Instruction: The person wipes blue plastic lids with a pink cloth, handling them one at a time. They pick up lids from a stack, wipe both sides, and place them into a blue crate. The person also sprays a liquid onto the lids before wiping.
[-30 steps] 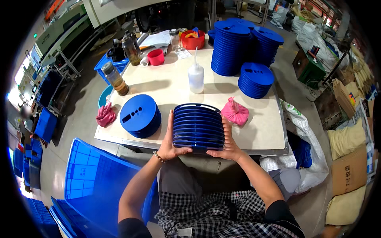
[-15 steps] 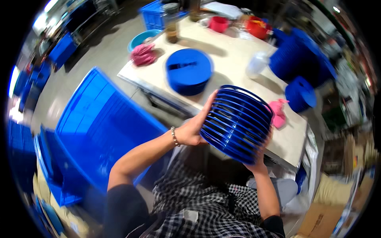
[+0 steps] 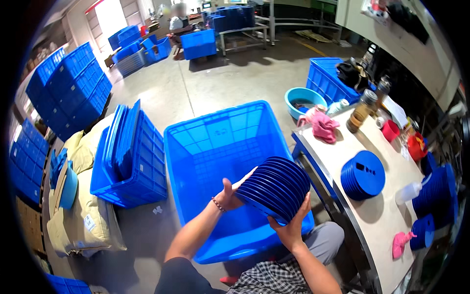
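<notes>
Both my hands hold a stack of round blue plastic discs point(image 3: 275, 187), tilted on edge, over a big empty blue crate point(image 3: 215, 147) on the floor. My left hand point(image 3: 231, 190) presses the stack's left face and my right hand point(image 3: 290, 226) cups its lower right side. The stack hangs just above the crate's near right corner. To the right, a white table point(image 3: 342, 161) carries another stack of blue discs point(image 3: 362, 175) lying flat.
A second blue crate point(image 3: 142, 166) with lids leaning in it stands left of the big one, beside tan sacks point(image 3: 85, 215). On the table are a pink cloth point(image 3: 323, 126), a bottle point(image 3: 361, 110), a red cup point(image 3: 390, 131), a white squeeze bottle point(image 3: 409, 192). More blue crates point(image 3: 68, 88) are stacked behind.
I have turned left from the table, carrying the disc stack away from the tabletop and over the big blue crate on the floor. Both hands have stayed on the stack.
</notes>
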{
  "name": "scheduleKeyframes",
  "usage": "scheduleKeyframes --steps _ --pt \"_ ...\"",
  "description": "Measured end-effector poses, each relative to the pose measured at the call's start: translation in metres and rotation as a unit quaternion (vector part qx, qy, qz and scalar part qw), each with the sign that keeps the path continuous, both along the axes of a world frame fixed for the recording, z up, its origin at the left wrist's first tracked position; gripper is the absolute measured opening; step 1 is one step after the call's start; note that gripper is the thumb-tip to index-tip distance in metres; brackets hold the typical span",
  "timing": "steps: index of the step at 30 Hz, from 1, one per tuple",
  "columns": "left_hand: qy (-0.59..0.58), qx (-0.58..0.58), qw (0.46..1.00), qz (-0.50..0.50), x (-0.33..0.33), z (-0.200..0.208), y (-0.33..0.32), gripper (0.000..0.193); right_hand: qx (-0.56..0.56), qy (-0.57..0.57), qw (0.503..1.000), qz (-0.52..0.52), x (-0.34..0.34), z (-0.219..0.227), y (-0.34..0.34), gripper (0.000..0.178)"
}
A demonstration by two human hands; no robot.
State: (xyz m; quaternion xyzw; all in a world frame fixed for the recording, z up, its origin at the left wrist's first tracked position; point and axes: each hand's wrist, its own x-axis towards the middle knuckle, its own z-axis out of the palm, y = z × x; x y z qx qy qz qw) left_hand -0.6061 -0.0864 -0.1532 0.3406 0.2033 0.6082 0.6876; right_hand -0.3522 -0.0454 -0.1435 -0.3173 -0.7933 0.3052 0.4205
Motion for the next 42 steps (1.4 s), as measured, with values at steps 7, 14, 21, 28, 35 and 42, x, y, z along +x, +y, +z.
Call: scheduleKeyframes --steps 7,14,21,28,35,42 --pt "-0.290 -0.190 0.927 0.144 -0.045 -0.079 0.034 0.041 0.017 -0.080 0.996 0.029 -0.069 -0.041 0.019 0.130" --pt "-0.142 -0.373 0.850 0.343 -0.044 -0.176 0.065 0.041 -0.015 -0.221 0.975 0.007 -0.091 -0.130 0.040 0.127" --pt "-0.214 -0.351 0.899 0.149 -0.076 -0.293 0.062 0.048 -0.288 -0.279 0.916 -0.010 -0.098 -0.165 0.027 0.139" --pt "0.053 -0.311 0.941 0.120 -0.037 -0.327 0.074 0.061 -0.431 -0.502 0.750 -0.010 -0.072 -0.183 0.055 0.152" --pt "0.074 -0.311 0.935 0.152 -0.015 -0.332 0.106 0.053 -0.417 -0.563 0.713 0.000 -0.068 -0.190 0.058 0.108" --pt "0.173 -0.367 0.794 0.452 -0.004 -0.400 0.086 0.056 -0.320 -0.592 0.736 0.075 -0.055 -0.145 0.071 0.067"
